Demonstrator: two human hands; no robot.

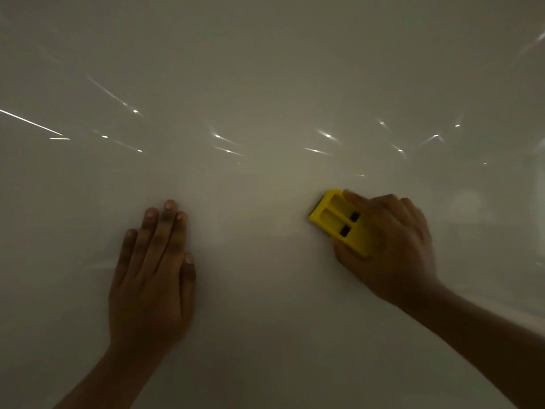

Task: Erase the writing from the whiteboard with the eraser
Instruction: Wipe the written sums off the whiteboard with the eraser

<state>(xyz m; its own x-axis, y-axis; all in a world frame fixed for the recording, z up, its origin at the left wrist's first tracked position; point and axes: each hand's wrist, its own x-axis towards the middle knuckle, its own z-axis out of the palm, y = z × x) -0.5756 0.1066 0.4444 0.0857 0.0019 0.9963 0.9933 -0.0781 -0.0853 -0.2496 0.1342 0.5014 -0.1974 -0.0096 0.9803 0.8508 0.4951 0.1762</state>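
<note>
The whiteboard (265, 84) fills the whole view as a dim, glossy white surface, and I see no writing on it. My right hand (392, 246) grips a yellow plastic eraser (333, 216) and presses it flat against the board at the right of centre; the eraser's far end sticks out past my fingers to the upper left. My left hand (153, 276) lies flat on the board at the lower left, palm down, fingers together and holding nothing.
Bright streaks and dots of reflected light (221, 137) cross the board's middle band. No edge or frame of the board shows.
</note>
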